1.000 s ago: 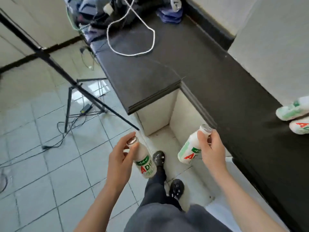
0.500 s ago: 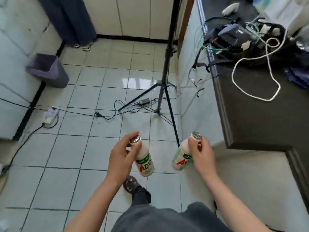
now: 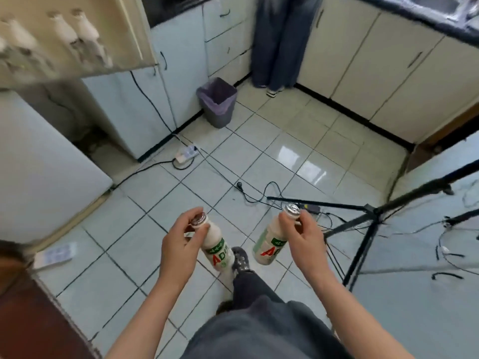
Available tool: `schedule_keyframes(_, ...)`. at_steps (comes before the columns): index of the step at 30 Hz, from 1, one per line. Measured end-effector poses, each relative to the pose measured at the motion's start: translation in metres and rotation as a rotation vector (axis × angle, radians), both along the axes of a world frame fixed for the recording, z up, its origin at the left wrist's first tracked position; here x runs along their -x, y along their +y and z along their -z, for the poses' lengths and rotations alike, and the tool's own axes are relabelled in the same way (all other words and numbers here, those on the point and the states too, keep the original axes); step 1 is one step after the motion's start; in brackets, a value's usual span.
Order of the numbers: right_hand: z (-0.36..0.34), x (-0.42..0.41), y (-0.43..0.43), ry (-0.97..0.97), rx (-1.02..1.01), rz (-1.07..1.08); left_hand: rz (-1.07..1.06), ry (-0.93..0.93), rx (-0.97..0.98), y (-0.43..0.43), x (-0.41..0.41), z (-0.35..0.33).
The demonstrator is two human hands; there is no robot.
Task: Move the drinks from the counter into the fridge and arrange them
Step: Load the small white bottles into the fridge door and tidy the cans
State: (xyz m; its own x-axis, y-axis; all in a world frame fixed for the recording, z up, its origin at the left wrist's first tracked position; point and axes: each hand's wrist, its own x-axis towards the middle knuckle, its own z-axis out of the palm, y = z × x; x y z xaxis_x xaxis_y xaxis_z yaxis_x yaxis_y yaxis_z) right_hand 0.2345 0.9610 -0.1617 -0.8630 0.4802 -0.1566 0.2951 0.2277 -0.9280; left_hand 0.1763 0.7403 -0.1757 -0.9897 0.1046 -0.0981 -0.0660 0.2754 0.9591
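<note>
Holding the left AD bottle (image 3: 216, 246) in our left hand (image 3: 180, 248) and the right AD bottle (image 3: 269, 246) in our right hand (image 3: 309, 242), fingers (image 3: 188, 216) pinching only the necks, over the floor (image 3: 134, 257) well short of the fridge door (image 3: 124, 29), we risk dropping one or tripping on the cables (image 3: 248, 195).

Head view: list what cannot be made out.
All in the head view.
1. Upper-left bottles: motion blur; count and labels unclear.
2. Left bottle, in left hand: label wraps out of sight.
3. Right bottle: label partly behind right hand.
4. Sink: cut by top edge.
</note>
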Motion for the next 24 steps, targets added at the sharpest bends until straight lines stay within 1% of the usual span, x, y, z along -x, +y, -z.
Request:
schedule_keyframes(3, 0.008, 0.057, -0.013, -0.020, 0.036, -0.116, -0.130, -0.041, -0.019, -0.020, 0.030, 0.008)
schedule_keyframes(6, 0.014, 0.123, -0.027, -0.022, 0.023, -0.225, -0.215, -0.059, -0.018, -0.039, 0.072, 0.011)
schedule_keyframes(10, 0.006, 0.221, -0.044, 0.001, 0.068, -0.360, -0.331, -0.033, 0.045, -0.062, 0.141, 0.000)
schedule_keyframes(13, -0.009, 0.289, -0.059, 0.042, 0.085, -0.424, -0.371, 0.003, 0.106, -0.080, 0.198, -0.017)
schedule_keyframes(16, -0.023, 0.355, -0.075, 0.077, 0.065, -0.516, -0.407, 0.097, 0.163, -0.095, 0.251, -0.035)
schedule_keyframes(19, -0.035, 0.408, -0.101, 0.107, 0.054, -0.578, -0.460, 0.144, 0.157, -0.114, 0.290, -0.048)
schedule_keyframes(24, -0.046, 0.465, -0.154, 0.182, 0.040, -0.588, -0.520, 0.202, 0.125, -0.158, 0.333, -0.067)
